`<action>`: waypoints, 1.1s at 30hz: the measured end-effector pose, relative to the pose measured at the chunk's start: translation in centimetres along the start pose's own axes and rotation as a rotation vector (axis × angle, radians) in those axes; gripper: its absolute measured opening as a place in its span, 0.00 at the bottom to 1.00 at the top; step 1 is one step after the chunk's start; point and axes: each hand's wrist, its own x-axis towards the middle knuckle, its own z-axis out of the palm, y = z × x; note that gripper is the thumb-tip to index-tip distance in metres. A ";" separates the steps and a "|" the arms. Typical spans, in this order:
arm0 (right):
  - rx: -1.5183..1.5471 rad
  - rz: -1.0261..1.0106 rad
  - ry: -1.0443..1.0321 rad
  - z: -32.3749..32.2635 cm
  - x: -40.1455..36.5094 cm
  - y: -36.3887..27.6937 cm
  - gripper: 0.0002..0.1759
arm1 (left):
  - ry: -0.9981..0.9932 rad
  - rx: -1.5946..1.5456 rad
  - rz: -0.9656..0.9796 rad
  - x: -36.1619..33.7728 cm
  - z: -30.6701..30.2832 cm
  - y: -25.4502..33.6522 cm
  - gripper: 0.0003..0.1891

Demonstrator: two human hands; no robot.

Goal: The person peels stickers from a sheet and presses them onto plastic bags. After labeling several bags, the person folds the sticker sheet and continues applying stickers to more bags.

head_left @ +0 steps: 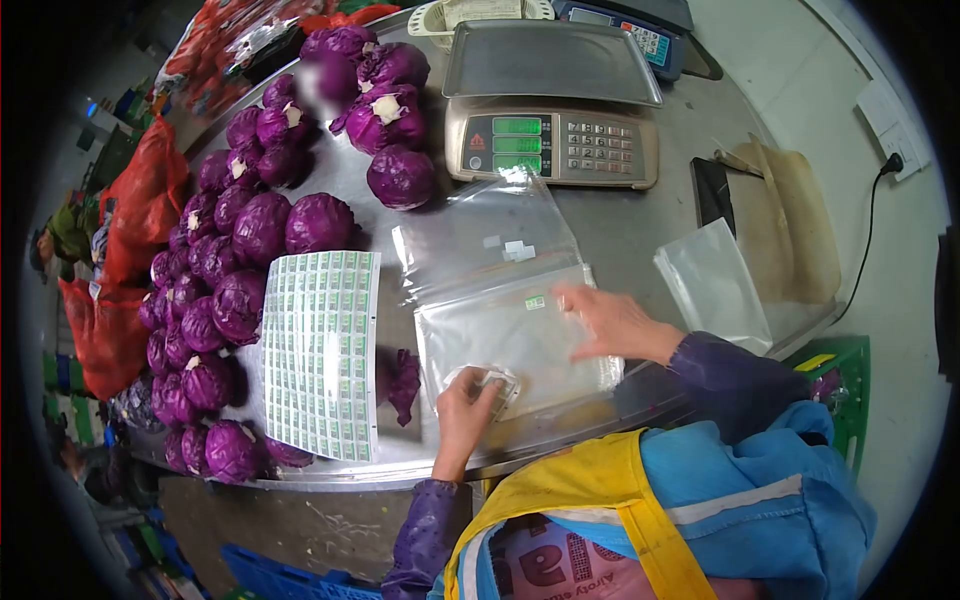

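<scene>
A stack of clear plastic bags (470,335) lies on the metal table, with a small green-and-white label (535,302) on the top bag. My left hand (463,412) pinches a small piece of label sheet (510,393) over the lower edge of the stack. Above the right side of the bags is my right hand (622,325), slightly blurred, its fingers apart and pointing toward the label; nothing shows in it. To the left, a large sheet of green-and-white labels (320,350) leans against red cabbages (238,305). A loose purple leaf (404,385) lies between sheet and bags.
Behind the bags stands a weighing scale (550,145) with a metal pan; a second scale (645,35) is at the back. More clear bags (712,285) and a brown board (800,225) lie at right. Red mesh sacks (145,200) are at left, a green crate (850,400) at lower right.
</scene>
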 end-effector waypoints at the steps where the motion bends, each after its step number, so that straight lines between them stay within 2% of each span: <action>1: -0.041 -0.218 -0.042 0.0 -0.6 0.0 0.35 | -0.008 -0.013 -0.007 0.0 0.0 0.0 0.13; 5: -0.046 -0.247 -0.161 0.6 -1.2 0.2 0.35 | -0.063 -0.098 -0.081 0.0 -0.7 -0.1 0.10; 7: 0.001 -0.174 -0.113 1.5 -0.7 0.9 0.29 | -0.049 -0.456 -0.071 -0.2 -1.3 -0.3 0.07; 8: 0.000 -0.176 -0.110 1.5 -0.5 1.2 0.29 | -0.026 -0.524 -0.074 -0.5 -1.9 -0.1 0.04; 10: 0.178 -0.027 -0.164 1.2 -0.2 1.3 0.23 | -0.074 -0.670 -0.143 -1.4 -3.9 0.8 0.03; 11: 0.178 -0.027 -0.166 1.0 0.1 1.4 0.23 | -0.104 -0.757 -0.186 -1.8 -4.8 0.9 0.03; 12: 0.380 0.086 -0.135 0.6 0.6 1.5 0.21 | -0.187 -0.849 -0.153 -2.4 -5.6 0.4 0.04; 13: 0.581 0.200 -0.102 0.0 1.2 1.7 0.19 | -0.185 -0.852 -0.152 -2.4 -5.7 0.6 0.04; 15: 0.816 0.404 0.100 -1.8 3.3 1.7 0.14 | -0.250 -0.717 -0.098 -2.5 -5.9 0.8 0.04; 16: 0.818 0.404 0.098 -2.5 4.2 1.7 0.14 | -0.231 -0.614 -0.086 -2.0 -5.2 0.8 0.04; 17: 0.974 0.511 0.316 -3.3 5.0 1.8 0.13 | -0.230 -0.613 -0.084 -1.6 -4.3 0.4 0.04; 18: 1.121 0.614 0.541 -3.7 5.5 1.7 0.11 | -0.153 -0.475 -0.076 -1.1 -3.3 -0.1 0.05; 19: 1.119 0.611 0.543 -3.6 5.5 1.4 0.11 | -0.077 -0.337 -0.067 -0.7 -2.6 -0.6 0.06; 21: 1.097 0.487 0.557 -2.4 4.7 0.4 0.09 | -0.066 -0.231 -0.069 -0.4 -1.9 -1.2 0.08; 22: 0.995 0.470 0.420 -1.2 4.1 -0.1 0.05 | -0.040 -0.199 -0.052 -0.3 -1.7 -1.2 0.08; 24: 0.734 0.282 0.168 2.9 3.3 0.8 0.05 | -0.011 -0.165 -0.035 -0.3 -1.5 -1.2 0.08; 25: 0.737 0.280 0.168 3.4 3.3 0.0 0.05 | -0.002 -0.144 -0.039 -0.2 -1.5 -1.2 0.08; 27: 0.086 0.166 0.227 4.2 3.6 -1.7 0.06 | 0.008 -0.113 -0.047 -0.3 -1.6 -1.1 0.09; 29: 0.043 0.199 0.199 4.1 3.8 -1.7 0.08 | 0.023 -0.120 -0.019 -0.3 -1.5 -1.0 0.09; 31: -0.147 0.268 0.106 3.4 3.6 -1.0 0.09 | 0.016 -0.095 -0.045 -0.4 -1.6 -1.1 0.10; 33: -0.124 0.254 0.097 1.7 2.7 -0.1 0.10 | 0.038 -0.108 -0.035 -0.3 -1.3 -1.2 0.09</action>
